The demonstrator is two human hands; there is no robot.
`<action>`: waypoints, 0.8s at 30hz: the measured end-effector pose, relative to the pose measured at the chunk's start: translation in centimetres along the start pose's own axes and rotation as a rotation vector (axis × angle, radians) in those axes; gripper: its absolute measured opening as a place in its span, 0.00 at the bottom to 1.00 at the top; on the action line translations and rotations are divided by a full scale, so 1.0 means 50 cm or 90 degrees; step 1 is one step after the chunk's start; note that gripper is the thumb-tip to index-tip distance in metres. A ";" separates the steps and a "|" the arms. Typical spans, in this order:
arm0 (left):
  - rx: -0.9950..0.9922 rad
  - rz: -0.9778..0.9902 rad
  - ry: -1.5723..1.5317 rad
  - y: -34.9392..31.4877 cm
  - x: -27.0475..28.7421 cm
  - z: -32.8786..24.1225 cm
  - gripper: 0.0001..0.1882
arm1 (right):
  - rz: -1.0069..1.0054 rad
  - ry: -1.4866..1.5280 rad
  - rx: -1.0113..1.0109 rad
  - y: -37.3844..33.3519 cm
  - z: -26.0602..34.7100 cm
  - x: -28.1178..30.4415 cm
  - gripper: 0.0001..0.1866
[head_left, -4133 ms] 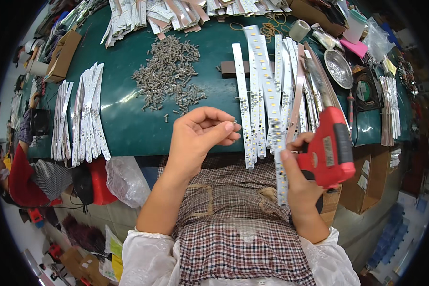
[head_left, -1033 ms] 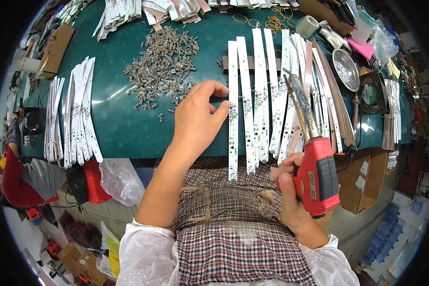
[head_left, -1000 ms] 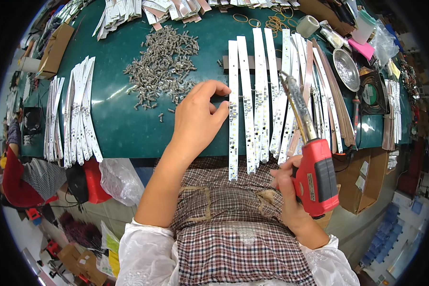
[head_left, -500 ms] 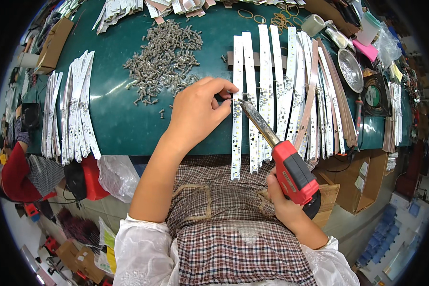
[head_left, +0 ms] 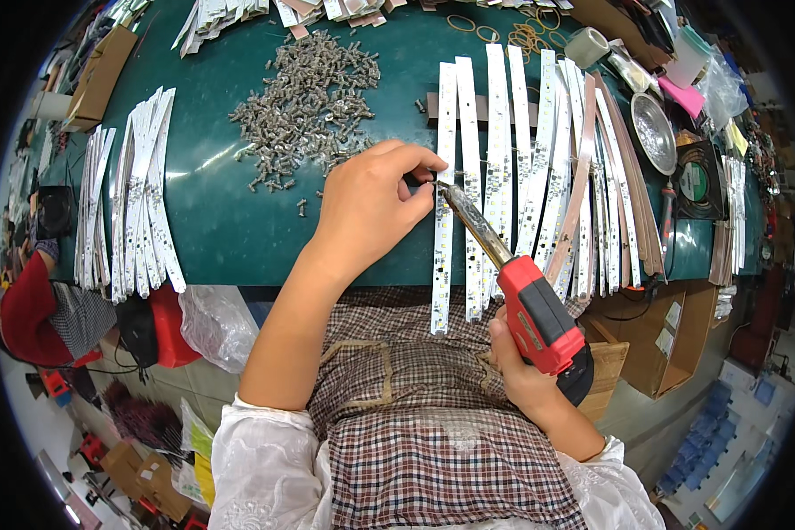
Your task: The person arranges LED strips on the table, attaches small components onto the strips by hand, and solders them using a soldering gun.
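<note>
My right hand point(head_left: 523, 371) is wrapped round the grip of a red and black soldering gun point(head_left: 543, 316). The gun's dark tip meets the left edge of the leftmost white LED strip point(head_left: 442, 256), about a third of the way down. At that same spot my left hand point(head_left: 373, 199) is closed in a pinch, thumb and index finger by the strip's edge. A small dark bit shows between those fingers, too hidden to name. Beyond the left hand lies a heap of small metal-ended parts point(head_left: 305, 106). More LED strips point(head_left: 499, 159) stand in a row right of the worked one.
Bundles of LED strips point(head_left: 143, 199) lie at the left of the green table point(head_left: 212, 238). At the right are a metal dish point(head_left: 653, 132), a solder coil point(head_left: 693, 181) and a red-handled tool point(head_left: 668, 212). Rubber bands point(head_left: 528, 37) and a tape roll point(head_left: 586, 47) sit at the back.
The soldering gun's body has swung slightly left, its tip staying by the same spot on the strip. My left hand keeps its pinch there. The whole view has shifted a little.
</note>
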State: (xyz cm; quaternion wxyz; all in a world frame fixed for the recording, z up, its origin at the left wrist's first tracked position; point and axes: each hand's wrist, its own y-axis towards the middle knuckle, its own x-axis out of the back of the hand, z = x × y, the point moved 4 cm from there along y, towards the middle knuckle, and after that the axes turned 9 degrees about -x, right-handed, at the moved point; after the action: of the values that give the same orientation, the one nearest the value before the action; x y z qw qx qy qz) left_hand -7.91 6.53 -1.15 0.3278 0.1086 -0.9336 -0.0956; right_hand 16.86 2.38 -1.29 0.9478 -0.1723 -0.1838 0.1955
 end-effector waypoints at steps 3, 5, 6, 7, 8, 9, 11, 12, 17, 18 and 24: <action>-0.001 -0.006 -0.002 0.000 0.001 0.000 0.13 | 0.011 -0.004 -0.021 0.001 -0.006 -0.001 0.07; 0.000 -0.008 -0.002 -0.001 0.000 0.000 0.13 | 0.013 -0.003 -0.021 0.001 -0.001 -0.002 0.08; -0.002 -0.011 0.000 -0.001 0.000 0.001 0.13 | 0.014 -0.001 -0.020 0.001 0.001 -0.002 0.08; -0.005 -0.014 0.003 -0.001 0.000 0.001 0.13 | 0.015 -0.002 -0.021 0.002 0.002 -0.002 0.08; -0.005 -0.014 0.003 -0.001 0.000 0.001 0.13 | 0.023 0.001 -0.027 0.002 0.003 -0.003 0.08; -0.002 -0.014 0.004 -0.002 0.000 0.001 0.13 | 0.032 0.003 -0.033 0.002 0.002 -0.004 0.08; 0.000 -0.012 0.005 -0.002 -0.001 0.000 0.13 | 0.022 0.007 -0.019 0.002 0.000 -0.004 0.08; -0.002 -0.009 0.002 -0.002 -0.001 0.000 0.13 | 0.012 0.012 -0.006 0.001 0.000 -0.004 0.09; -0.010 -0.016 -0.008 -0.003 0.003 -0.001 0.12 | -0.004 0.014 0.008 0.000 0.005 -0.004 0.09; -0.010 -0.021 -0.010 -0.004 0.002 0.000 0.12 | -0.008 0.014 0.013 -0.001 0.004 -0.004 0.09; 0.000 -0.022 -0.022 -0.003 0.002 0.001 0.11 | 0.004 -0.019 -0.028 -0.006 -0.003 0.006 0.09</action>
State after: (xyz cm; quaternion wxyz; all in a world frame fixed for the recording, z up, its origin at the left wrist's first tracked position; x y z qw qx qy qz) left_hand -8.00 6.39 -1.18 0.3103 0.1231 -0.9370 -0.1030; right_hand 17.28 2.20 -1.20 0.9403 -0.1906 -0.2018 0.1968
